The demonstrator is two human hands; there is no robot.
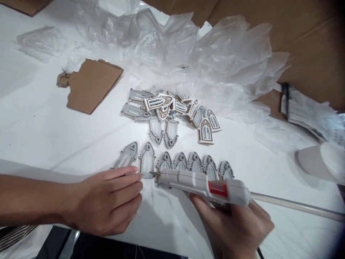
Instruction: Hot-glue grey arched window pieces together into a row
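Note:
My right hand [237,226] is wrapped round the handle of a white glue gun [188,181] with a red window. Its nozzle points left, at the lower edge of a grey arched window piece [147,162]. My left hand [110,201] rests to the left, fingers curled and pressed together, its fingertips beside that piece and at the base of a tilted arched piece [126,156]. What the fingers hold, if anything, is hidden. Several more arched pieces [195,162] stand in a row behind the gun, partly covered by it.
Beyond the row lies a heap of arched pieces [161,104], some face up with brown trim. Behind it are crumpled plastic bags [167,46], with torn cardboard [93,86] at left. A white cup [320,162] lies at right, near a long pale rod [296,206].

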